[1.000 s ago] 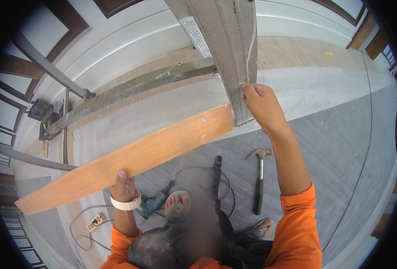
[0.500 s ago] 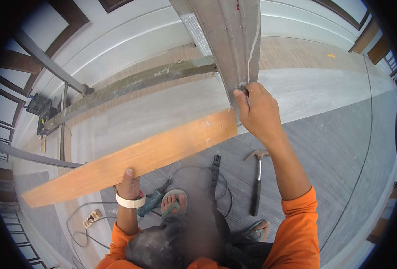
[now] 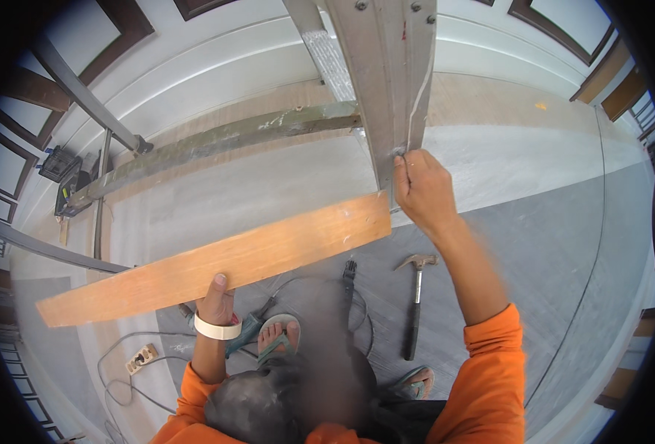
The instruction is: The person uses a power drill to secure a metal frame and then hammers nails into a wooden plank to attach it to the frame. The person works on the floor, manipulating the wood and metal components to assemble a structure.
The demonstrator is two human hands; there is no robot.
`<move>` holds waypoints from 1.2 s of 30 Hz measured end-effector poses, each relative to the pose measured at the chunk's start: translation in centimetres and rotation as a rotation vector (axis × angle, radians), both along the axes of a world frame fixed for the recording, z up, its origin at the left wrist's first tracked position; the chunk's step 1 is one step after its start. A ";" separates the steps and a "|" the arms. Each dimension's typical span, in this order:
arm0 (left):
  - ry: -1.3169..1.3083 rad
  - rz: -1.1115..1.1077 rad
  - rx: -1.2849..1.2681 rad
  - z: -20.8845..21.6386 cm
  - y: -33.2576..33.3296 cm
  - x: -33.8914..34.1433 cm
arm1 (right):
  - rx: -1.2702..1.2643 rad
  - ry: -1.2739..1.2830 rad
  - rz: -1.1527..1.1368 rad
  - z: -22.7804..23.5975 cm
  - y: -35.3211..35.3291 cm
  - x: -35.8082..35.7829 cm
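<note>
A long flat wooden board [image 3: 268, 248] slants across the middle, its right end against the foot of a grey metal upright [image 3: 386, 81]. My left hand [image 3: 215, 300] grips the board's lower edge from below, thumb on its face; the other fingers are hidden behind it. A pale band circles that wrist. My right hand [image 3: 423, 189] is closed at the upright's lower part, just above the board's right end. Its fingers are curled and pressed together, and whatever they pinch is too small or hidden to make out.
A claw hammer [image 3: 415, 307] lies on the grey floor near my feet. A teal corded power tool [image 3: 246, 333] and a socket block [image 3: 142, 358] with looping cable lie at left. Beyond the board runs a stained beam [image 3: 216, 144]; a black toolbox [image 3: 72, 185] stands far left.
My right hand's fingers have curled tighter against the upright. My left hand still holds the board, which has tilted slightly flatter. The whole view has shifted a little.
</note>
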State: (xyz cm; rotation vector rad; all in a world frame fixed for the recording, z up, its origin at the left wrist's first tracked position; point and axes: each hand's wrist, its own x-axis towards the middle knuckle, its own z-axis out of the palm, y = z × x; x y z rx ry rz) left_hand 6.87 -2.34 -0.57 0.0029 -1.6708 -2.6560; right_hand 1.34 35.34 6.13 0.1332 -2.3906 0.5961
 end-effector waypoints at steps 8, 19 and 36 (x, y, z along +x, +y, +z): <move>-0.033 -0.039 0.112 0.0 0.9 -0.2 | -0.022 -0.066 0.081 1.1 0.5 -0.3; -0.016 -0.025 0.081 -0.6 -0.2 0.9 | -0.229 -0.193 -0.173 1.0 -2.0 0.7; -0.057 0.029 0.008 -1.4 -0.5 0.4 | -0.554 -0.457 0.011 2.5 0.3 0.0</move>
